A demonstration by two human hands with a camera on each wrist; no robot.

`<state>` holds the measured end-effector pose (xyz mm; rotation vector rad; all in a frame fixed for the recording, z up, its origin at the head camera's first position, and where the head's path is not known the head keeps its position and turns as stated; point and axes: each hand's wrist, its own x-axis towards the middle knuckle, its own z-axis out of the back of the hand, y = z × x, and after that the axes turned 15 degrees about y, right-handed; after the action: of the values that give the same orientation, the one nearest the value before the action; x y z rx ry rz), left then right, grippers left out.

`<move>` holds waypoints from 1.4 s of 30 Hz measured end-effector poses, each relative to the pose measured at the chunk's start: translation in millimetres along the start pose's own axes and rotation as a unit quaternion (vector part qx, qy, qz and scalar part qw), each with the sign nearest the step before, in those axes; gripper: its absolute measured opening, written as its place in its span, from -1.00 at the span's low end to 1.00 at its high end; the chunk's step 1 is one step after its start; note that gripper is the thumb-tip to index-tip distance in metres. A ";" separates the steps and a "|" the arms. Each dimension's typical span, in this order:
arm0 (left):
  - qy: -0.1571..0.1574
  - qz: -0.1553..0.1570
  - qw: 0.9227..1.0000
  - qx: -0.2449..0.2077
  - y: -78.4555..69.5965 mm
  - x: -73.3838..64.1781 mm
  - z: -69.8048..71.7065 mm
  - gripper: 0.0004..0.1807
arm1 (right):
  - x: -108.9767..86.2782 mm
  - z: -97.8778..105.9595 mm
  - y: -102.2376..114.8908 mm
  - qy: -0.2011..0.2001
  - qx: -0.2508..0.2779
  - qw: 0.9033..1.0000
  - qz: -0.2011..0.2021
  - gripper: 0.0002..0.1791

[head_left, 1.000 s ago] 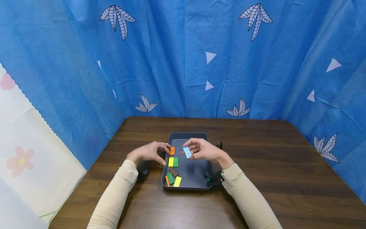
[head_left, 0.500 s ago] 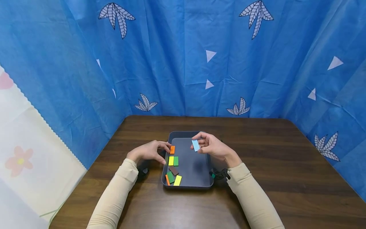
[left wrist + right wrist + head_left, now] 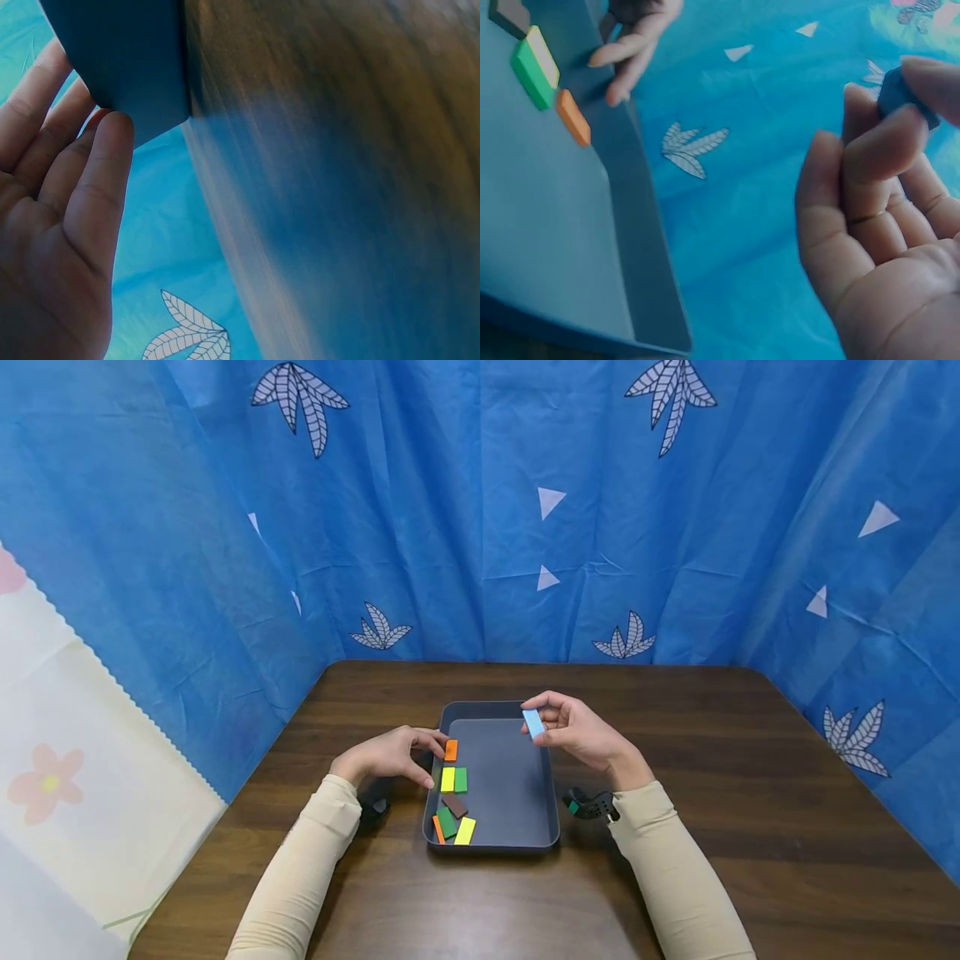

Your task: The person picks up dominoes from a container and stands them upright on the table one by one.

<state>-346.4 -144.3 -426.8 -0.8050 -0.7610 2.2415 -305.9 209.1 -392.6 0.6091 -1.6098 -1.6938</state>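
Observation:
My right hand (image 3: 585,742) pinches a light blue rectangular block (image 3: 533,723) between thumb and fingers, raised over the far right corner of the grey tray (image 3: 502,777). In the right wrist view that block (image 3: 901,97) looks dark blue, partly covered by the fingertips. My left hand (image 3: 390,755) is at the tray's left rim, fingers relaxed and thumb apart, fingertips right by an orange block (image 3: 451,750). The left wrist view has the left hand (image 3: 64,195) against the tray's outer wall (image 3: 135,60). Nearer in the tray, a yellow block (image 3: 447,779) and a green block (image 3: 461,779) lie side by side.
At the tray's near left corner lie a brown block (image 3: 454,805), a dark green block (image 3: 447,823), a yellow block (image 3: 465,832) and an orange block (image 3: 438,829). The tray stands on a dark wooden table (image 3: 675,827), with a blue curtain (image 3: 480,527) behind.
My right hand has moved right and away from me with the light blue block, from over the tray's middle to its far right corner. The left hand has stayed in place.

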 end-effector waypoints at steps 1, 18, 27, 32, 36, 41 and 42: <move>0.000 0.000 1.000 0.000 0.0 0.0 0.1 -0.51 | -2.1 1.6 2.5 -0.007 -0.006 1.000 -0.001 -0.51; 0.003 -0.002 1.000 0.006 2.1 0.5 0.2 -0.53 | -30.2 22.4 20.5 -0.108 -0.050 0.993 -0.007 -0.44; 0.003 -0.001 1.000 0.000 -0.7 0.6 -0.4 -0.53 | -39.7 32.6 19.8 -0.132 -0.006 0.991 -0.012 -0.59; 0.004 -0.006 1.000 -0.007 -0.8 1.4 -1.0 -0.54 | -45.7 36.0 22.4 -0.136 0.014 0.991 -0.003 -0.57; 0.003 -0.007 1.000 -0.003 -0.1 1.3 -0.8 -0.55 | -51.0 39.0 23.4 -0.128 0.012 0.992 0.003 -0.52; 0.002 -0.007 1.000 0.000 0.5 1.6 -1.0 -0.55 | -57.9 43.2 23.5 -0.123 -0.004 0.992 0.012 -0.49; 0.003 -0.007 1.000 -0.002 0.4 1.8 -1.1 -0.55 | -59.1 44.1 23.4 -0.126 -0.008 0.992 0.012 -0.49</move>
<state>-346.9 -143.0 -428.3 -0.8049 -0.7662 2.2250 -297.5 283.4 -372.6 0.3779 -1.7666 -1.8221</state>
